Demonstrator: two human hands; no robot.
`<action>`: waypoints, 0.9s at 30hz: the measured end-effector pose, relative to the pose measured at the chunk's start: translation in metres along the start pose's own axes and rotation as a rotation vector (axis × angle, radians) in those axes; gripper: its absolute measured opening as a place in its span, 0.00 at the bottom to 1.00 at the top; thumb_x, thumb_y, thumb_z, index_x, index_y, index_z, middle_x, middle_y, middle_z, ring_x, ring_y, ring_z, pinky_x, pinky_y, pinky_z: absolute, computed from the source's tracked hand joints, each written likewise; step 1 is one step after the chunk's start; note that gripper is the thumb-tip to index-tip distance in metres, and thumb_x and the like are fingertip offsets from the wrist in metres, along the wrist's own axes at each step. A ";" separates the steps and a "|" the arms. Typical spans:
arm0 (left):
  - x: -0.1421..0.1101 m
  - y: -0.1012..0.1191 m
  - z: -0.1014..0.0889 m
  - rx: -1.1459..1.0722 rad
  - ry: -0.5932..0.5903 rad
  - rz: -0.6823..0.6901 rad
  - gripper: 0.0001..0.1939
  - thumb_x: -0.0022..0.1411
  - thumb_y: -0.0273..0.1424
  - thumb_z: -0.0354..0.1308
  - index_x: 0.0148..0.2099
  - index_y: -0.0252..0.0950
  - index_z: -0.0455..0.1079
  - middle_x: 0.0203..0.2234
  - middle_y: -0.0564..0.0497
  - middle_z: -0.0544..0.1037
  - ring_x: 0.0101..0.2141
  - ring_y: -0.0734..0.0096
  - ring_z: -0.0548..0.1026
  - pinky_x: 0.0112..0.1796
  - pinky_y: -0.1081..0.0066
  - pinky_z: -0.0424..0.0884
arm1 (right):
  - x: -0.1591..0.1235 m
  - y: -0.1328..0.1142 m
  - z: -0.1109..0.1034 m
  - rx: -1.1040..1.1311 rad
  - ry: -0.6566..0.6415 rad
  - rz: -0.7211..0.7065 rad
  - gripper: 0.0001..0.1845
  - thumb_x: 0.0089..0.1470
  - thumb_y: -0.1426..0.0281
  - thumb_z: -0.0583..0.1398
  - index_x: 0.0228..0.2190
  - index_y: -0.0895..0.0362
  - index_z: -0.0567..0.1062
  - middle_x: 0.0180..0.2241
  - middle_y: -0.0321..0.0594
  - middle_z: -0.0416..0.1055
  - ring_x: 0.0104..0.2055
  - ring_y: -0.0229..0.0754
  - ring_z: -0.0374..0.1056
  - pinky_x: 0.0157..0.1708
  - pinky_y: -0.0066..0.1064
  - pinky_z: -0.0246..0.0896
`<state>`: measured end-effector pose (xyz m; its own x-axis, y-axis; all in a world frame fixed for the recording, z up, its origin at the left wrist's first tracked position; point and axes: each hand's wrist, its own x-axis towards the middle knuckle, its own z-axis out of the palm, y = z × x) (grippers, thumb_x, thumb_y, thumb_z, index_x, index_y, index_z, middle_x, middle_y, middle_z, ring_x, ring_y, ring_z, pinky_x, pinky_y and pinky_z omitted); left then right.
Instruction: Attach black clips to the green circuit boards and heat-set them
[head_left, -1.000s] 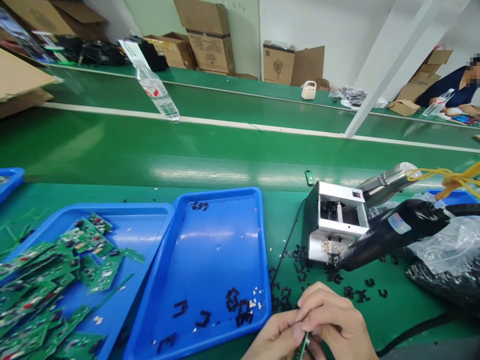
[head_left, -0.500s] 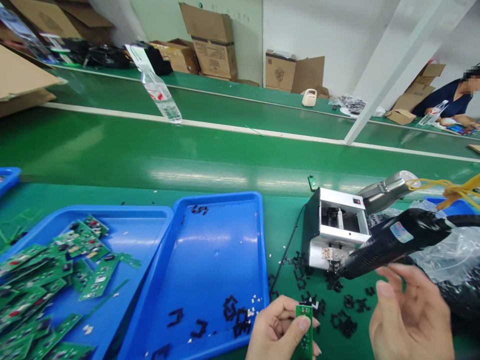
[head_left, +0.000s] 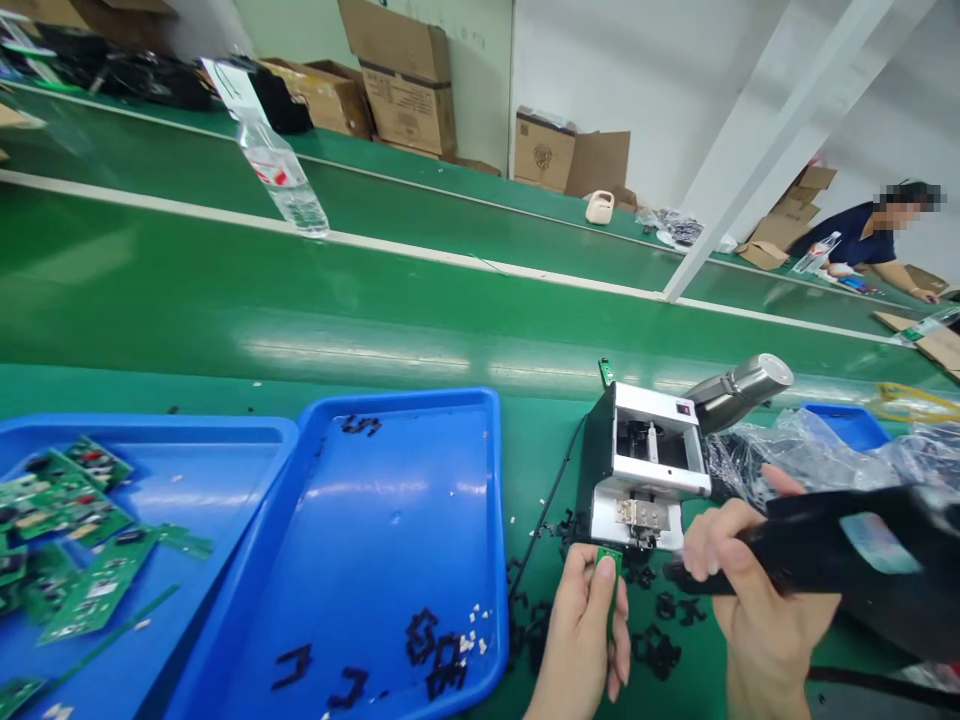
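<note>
My left hand (head_left: 581,625) pinches a small green circuit board (head_left: 610,560) upright, just in front of the screw feeder (head_left: 649,465), a black and silver box. On the right, my right hand (head_left: 757,590) is wrapped round the front part of a black electric screwdriver (head_left: 832,545), which lies nearly level with its nose pointing left. Its rear end is blurred. Black plastic clips (head_left: 656,650) are scattered on the green bench below and between my hands. The screwdriver's bit cannot be made out.
Left of my hands sits a blue tray (head_left: 397,545) with black clips and white bits. Another blue tray (head_left: 225,480) holds several circuit boards (head_left: 97,590). Behind the feeder lies a steel flask (head_left: 742,390). A bottle (head_left: 281,180) stands beyond; a person (head_left: 862,235) works far right.
My right hand has closed round the screwdriver, which has swung lower and to the right. My left hand has raised the board closer to the feeder. The view has shifted right.
</note>
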<state>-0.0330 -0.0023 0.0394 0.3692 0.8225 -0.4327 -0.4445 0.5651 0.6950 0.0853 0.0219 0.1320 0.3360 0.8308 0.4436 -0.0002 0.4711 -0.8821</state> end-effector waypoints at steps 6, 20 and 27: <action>0.013 -0.015 0.009 0.037 0.105 0.058 0.29 0.64 0.62 0.52 0.35 0.40 0.59 0.20 0.64 0.64 0.12 0.88 0.52 0.12 0.83 0.48 | 0.015 0.008 0.017 -0.222 0.035 -0.181 0.18 0.58 0.79 0.64 0.47 0.52 0.68 0.21 0.24 0.70 0.19 0.36 0.66 0.24 0.34 0.64; 0.017 -0.026 0.014 -0.018 0.159 0.086 0.29 0.62 0.63 0.54 0.35 0.41 0.58 0.20 0.65 0.66 0.10 0.88 0.51 0.11 0.83 0.50 | 0.007 0.019 0.012 -0.326 0.055 -0.153 0.15 0.59 0.76 0.65 0.44 0.53 0.68 0.20 0.24 0.67 0.18 0.36 0.64 0.24 0.35 0.64; 0.014 -0.023 0.014 -0.046 0.137 0.065 0.30 0.61 0.64 0.55 0.35 0.41 0.58 0.21 0.64 0.67 0.10 0.90 0.51 0.12 0.84 0.50 | -0.003 0.016 0.012 -0.163 0.013 -0.177 0.17 0.60 0.80 0.62 0.47 0.52 0.66 0.21 0.24 0.69 0.19 0.37 0.65 0.23 0.34 0.62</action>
<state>-0.0062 -0.0047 0.0260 0.2249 0.8569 -0.4639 -0.5020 0.5099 0.6985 0.0734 0.0303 0.1187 0.3292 0.7354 0.5923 0.2117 0.5538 -0.8053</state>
